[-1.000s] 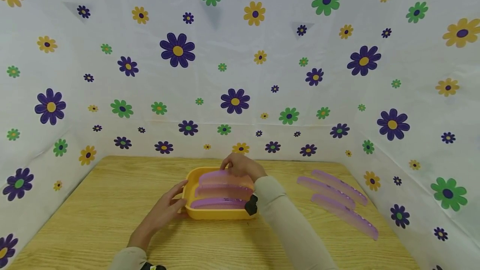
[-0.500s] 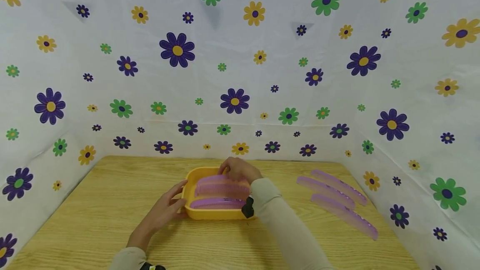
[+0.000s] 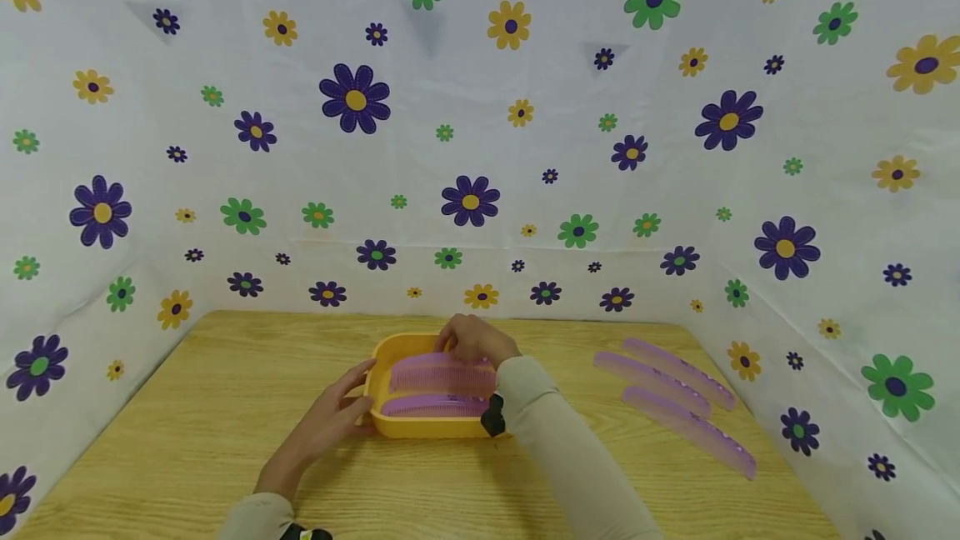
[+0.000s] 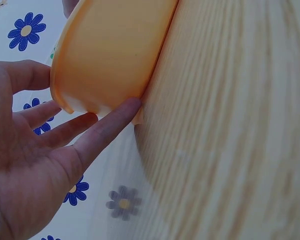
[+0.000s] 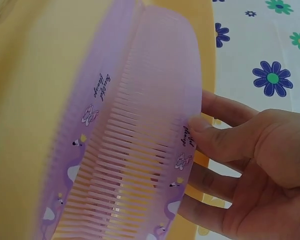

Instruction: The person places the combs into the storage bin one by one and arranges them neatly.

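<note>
My right hand (image 3: pixel 476 340) pinches a translucent purple comb (image 3: pixel 438 379) by its spine, thumb against fingers. In the right wrist view this comb (image 5: pixel 162 65) is low over the yellow tray, its teeth side by side with a second printed comb (image 5: pixel 92 100). Along the tray's near side lies a comb (image 3: pixel 435 407); the right sleeve hides its right end. The left hand (image 3: pixel 322 423) touches the left end of the yellow tray (image 3: pixel 442 430) with fairly straight, spread fingers. In the left wrist view they meet the tray's end wall (image 4: pixel 110 55) at rim and base.
Several purple combs lie slanted on the wooden table (image 3: pixel 195 407) to the right, among them the nearest comb (image 3: pixel 690 432) and the farthest comb (image 3: pixel 678 373). A white cloth (image 3: pixel 525 65) printed with flowers stands at the back and both sides.
The right hand has lowered its comb into the tray and slightly toward the near side, now over where a comb edge showed earlier. The left hand and the tray stay put.
</note>
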Motion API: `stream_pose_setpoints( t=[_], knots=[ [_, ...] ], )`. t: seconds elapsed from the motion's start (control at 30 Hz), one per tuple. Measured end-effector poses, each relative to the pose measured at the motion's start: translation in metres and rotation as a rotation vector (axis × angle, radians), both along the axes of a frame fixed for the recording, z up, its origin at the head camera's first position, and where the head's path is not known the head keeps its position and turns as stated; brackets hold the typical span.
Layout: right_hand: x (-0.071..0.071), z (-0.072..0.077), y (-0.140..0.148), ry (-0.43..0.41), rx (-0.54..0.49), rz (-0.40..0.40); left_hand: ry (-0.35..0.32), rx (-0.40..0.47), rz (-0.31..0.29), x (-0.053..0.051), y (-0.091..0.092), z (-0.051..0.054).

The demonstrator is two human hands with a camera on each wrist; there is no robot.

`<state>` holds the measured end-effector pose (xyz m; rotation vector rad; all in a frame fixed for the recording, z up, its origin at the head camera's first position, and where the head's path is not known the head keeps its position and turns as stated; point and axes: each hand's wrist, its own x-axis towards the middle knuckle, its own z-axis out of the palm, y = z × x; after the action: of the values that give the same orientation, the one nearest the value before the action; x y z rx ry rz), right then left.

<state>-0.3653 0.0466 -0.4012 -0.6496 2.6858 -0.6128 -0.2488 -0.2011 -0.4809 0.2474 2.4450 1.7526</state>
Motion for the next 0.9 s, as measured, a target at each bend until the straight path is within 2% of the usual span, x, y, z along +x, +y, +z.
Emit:
stream_pose_setpoints(
  t=[0.27, 0.53, 0.9],
  knots=[
    [0.0002, -0.0029, 0.0007, -0.027, -0.002, -0.066, 0.0, -0.002, 0.004, -0.0003, 0.0002, 0.0008],
    [-0.0009, -0.0045, -0.0002, -0.009, 0.008, -0.075, -0.002, -0.007, 0.01, 0.0012, 0.0012, 0.0027],
    [-0.0006, -0.0015, -0.0015, -0.016, 0.057, -0.095, 0.015, 0.015, -0.022, 0.0014, -0.0006, 0.0011]
  ],
)
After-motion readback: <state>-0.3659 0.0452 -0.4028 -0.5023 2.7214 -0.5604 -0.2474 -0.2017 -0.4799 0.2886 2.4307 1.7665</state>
